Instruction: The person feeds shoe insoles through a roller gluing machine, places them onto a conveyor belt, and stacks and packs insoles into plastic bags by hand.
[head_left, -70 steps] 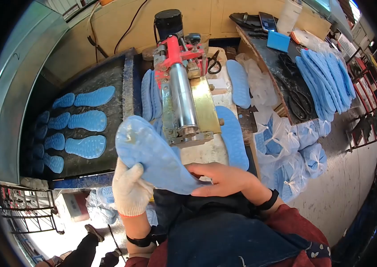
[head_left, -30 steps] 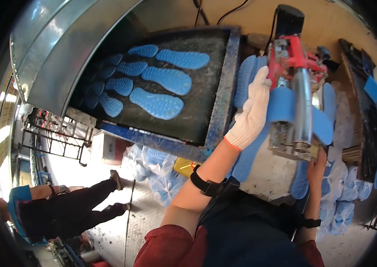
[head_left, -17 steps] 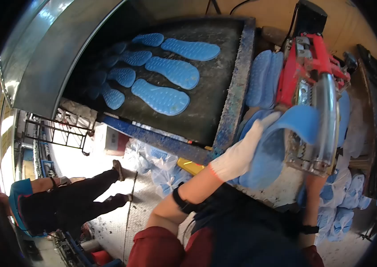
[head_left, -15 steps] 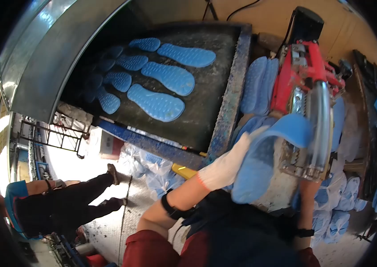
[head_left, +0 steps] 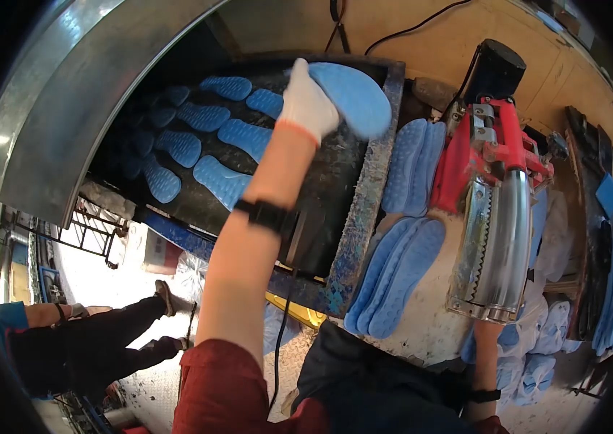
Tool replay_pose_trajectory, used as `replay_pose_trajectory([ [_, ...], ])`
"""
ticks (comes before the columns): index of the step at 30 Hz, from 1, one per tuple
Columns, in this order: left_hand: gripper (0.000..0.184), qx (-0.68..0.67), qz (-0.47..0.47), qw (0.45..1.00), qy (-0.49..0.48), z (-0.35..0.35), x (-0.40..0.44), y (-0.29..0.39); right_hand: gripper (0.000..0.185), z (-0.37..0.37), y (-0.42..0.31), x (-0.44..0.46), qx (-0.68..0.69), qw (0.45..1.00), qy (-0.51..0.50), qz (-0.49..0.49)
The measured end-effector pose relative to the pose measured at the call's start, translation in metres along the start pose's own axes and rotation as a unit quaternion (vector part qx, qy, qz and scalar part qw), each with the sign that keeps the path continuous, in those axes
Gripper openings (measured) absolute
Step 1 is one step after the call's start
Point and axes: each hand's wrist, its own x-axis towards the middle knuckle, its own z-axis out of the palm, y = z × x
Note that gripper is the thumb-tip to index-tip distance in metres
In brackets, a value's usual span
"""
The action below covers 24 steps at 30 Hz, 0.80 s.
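My left hand (head_left: 309,105), in a white glove, is closed on one end of a blue insole (head_left: 357,98). That insole hangs above the right part of the dark conveyor belt (head_left: 314,217), its free end toward the belt's right frame. Several dimpled blue insoles (head_left: 218,181) lie in rows on the belt, partly hidden by my left arm. My right hand (head_left: 487,331) is low at the right, beneath the end of a red machine with a metal roller (head_left: 513,239). The machine covers its fingers, so what it holds cannot be seen.
Stacked insoles (head_left: 397,278) lie between the belt frame (head_left: 364,210) and the machine, with another stack (head_left: 413,166) behind. Bagged insoles (head_left: 538,376) are at lower right. A metal hood (head_left: 53,108) covers the belt's left part. Another person (head_left: 89,347) is at lower left.
My left hand has carried the insole from beside the machine's roller up and left, over the belt. The stack near the machine is now uncovered. My right arm remains low by the machine.
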Motion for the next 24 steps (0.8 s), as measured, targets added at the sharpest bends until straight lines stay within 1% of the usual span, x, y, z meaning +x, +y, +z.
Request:
replay_pose_trajectory([
  [2, 0.048, -0.01, 0.048, 0.989, 0.142, -0.006, 0.038, 0.016, 0.047, 0.003, 0.005, -0.005, 0.0, 1.0, 0.002, 0.003],
  [3, 0.051, -0.014, 0.07, 0.974, 0.214, -0.009, 0.054, 0.021, 0.046, 0.002, 0.005, -0.004, -0.004, 1.0, 0.002, 0.001],
  [5, 0.058, -0.015, 0.114, 0.927, 0.357, -0.011, 0.076, 0.027, 0.044, 0.001, 0.006, -0.004, -0.011, 1.0, 0.004, 0.001],
  [6, 0.058, -0.008, 0.113, 0.925, 0.363, -0.014, 0.082, 0.026, 0.044, 0.001, 0.007, -0.004, -0.016, 1.0, 0.003, 0.002],
  [7, 0.059, 0.094, 0.091, 0.946, 0.298, -0.018, 0.086, 0.023, 0.043, -0.001, 0.009, -0.005, -0.02, 1.0, 0.003, 0.002],
  [8, 0.062, 0.194, 0.068, 0.95, 0.233, -0.024, 0.085, 0.021, 0.043, -0.001, 0.011, -0.005, -0.024, 1.0, 0.004, 0.001],
  [9, 0.065, 0.291, 0.041, 0.941, 0.169, -0.032, 0.081, 0.019, 0.042, 0.0, 0.012, -0.004, -0.028, 1.0, 0.003, -0.001],
  [11, 0.066, 0.327, 0.016, 0.939, 0.102, -0.028, 0.051, 0.011, 0.041, 0.001, 0.012, 0.0, -0.032, 0.999, 0.005, -0.006],
  [12, 0.064, 0.269, 0.02, 0.958, 0.097, -0.004, 0.022, -0.003, 0.04, 0.001, 0.012, 0.002, -0.037, 0.999, 0.009, -0.008],
  [14, 0.058, 0.367, 0.03, 0.923, 0.107, 0.021, -0.021, -0.028, 0.039, 0.0, 0.008, 0.006, -0.046, 0.999, 0.014, -0.01],
  [15, 0.056, 0.62, 0.081, 0.78, -0.034, -0.004, -0.03, -0.031, 0.039, -0.002, 0.007, 0.007, -0.049, 0.999, 0.018, -0.011],
  [17, 0.052, 0.764, 0.138, 0.628, -0.058, -0.002, -0.077, -0.057, 0.038, -0.004, 0.002, 0.01, -0.053, 0.998, 0.026, -0.014],
  [18, 0.049, 0.705, 0.151, 0.69, 0.059, 0.025, -0.124, -0.087, 0.037, -0.005, 0.0, 0.012, -0.053, 0.998, 0.03, -0.015],
  [20, 0.049, 0.746, 0.303, 0.593, 0.026, 0.009, -0.157, -0.118, 0.036, -0.006, -0.004, 0.013, -0.056, 0.998, 0.03, -0.01],
  [21, 0.045, 0.752, 0.323, 0.573, 0.028, 0.005, -0.167, -0.124, 0.036, -0.009, -0.005, 0.014, -0.054, 0.998, 0.017, -0.002],
  [22, 0.045, 0.753, 0.32, 0.574, 0.027, -0.004, -0.175, -0.13, 0.036, -0.012, -0.006, 0.014, -0.053, 0.999, 0.004, 0.005],
  [24, 0.033, 0.835, 0.33, 0.439, 0.041, -0.023, -0.187, -0.137, 0.031, -0.009, -0.006, 0.016, -0.075, 0.997, 0.025, -0.019],
])
